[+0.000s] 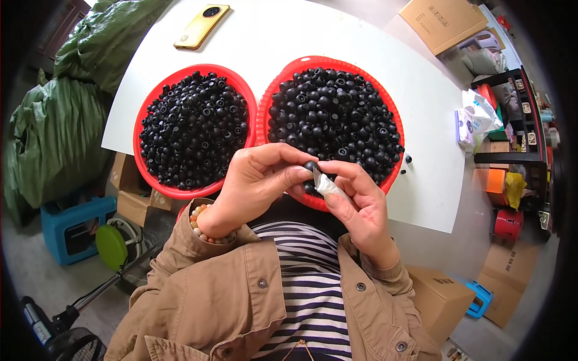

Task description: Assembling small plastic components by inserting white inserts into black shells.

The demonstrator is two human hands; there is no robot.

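One wrapped blade (327,184), diagonal, tip up-left

The left fingers (294,176) partly hide the round black piece (310,165).

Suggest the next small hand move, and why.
Probably a short, gentle stroke of the blade along the black ball, fingertips clear of the edge. The left hand pinches the ball, and the right hand grips the blade by its white wrap, with the bare metal right at the ball.
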